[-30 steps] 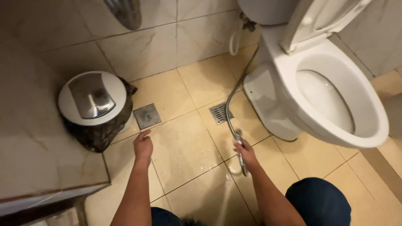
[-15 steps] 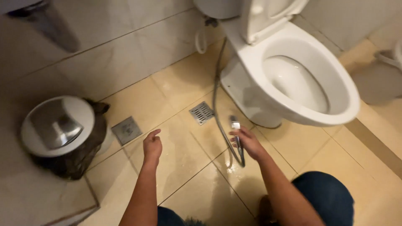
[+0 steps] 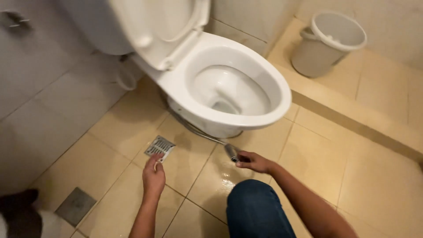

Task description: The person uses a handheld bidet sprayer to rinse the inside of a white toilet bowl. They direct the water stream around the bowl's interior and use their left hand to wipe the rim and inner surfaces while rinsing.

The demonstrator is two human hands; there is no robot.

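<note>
My right hand [image 3: 254,162] grips the metal spray head [image 3: 231,152] of a bidet hose [image 3: 200,133] low over the wet floor tiles, just in front of the white toilet [image 3: 229,83]. The hose runs back under the toilet bowl. My left hand [image 3: 153,176] reaches down with fingers curled at the near edge of a small metal floor drain grate [image 3: 159,146]. The toilet seat and lid [image 3: 167,26] stand raised. My knee in blue trousers [image 3: 257,211] is below the right hand.
A grey plastic bucket [image 3: 328,42] stands on a raised tiled step at the back right. A second square drain cover [image 3: 76,206] lies at the lower left beside a dark bin [image 3: 17,211]. Tiled wall rises on the left.
The view has swung right, bringing the toilet to centre and the bucket into sight. My right hand with the sprayer moved toward the toilet base; my left hand came down to the drain grate.
</note>
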